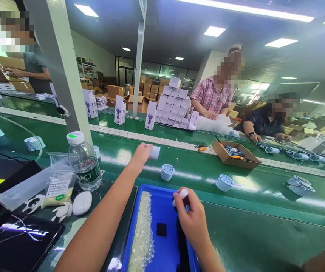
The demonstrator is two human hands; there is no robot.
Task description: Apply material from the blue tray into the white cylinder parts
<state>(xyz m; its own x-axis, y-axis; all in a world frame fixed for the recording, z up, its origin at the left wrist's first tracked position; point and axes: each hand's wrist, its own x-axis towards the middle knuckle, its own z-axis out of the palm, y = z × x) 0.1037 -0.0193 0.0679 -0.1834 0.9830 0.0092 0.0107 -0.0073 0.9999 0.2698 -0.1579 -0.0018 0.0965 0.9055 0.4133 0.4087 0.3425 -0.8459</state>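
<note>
My left hand (141,154) reaches out over the green conveyor belt (196,172) and is shut on a small pale round part (154,152). My right hand (189,215) hovers over a blue tray (165,215) and pinches a small white piece (183,193) between its fingertips. A strip of tiny clear bits (143,230) lies along the tray's left side, a black square (161,229) sits in its middle. Two more pale round parts (167,172) (224,182) rest on the belt beyond the tray.
A water bottle (83,161), plastic bags and a white oval case (82,203) sit at my left, with a dark tablet (17,236) below. An open cardboard box (236,154) with tools lies on the belt. Across it, three people work beside stacked white boxes (174,107).
</note>
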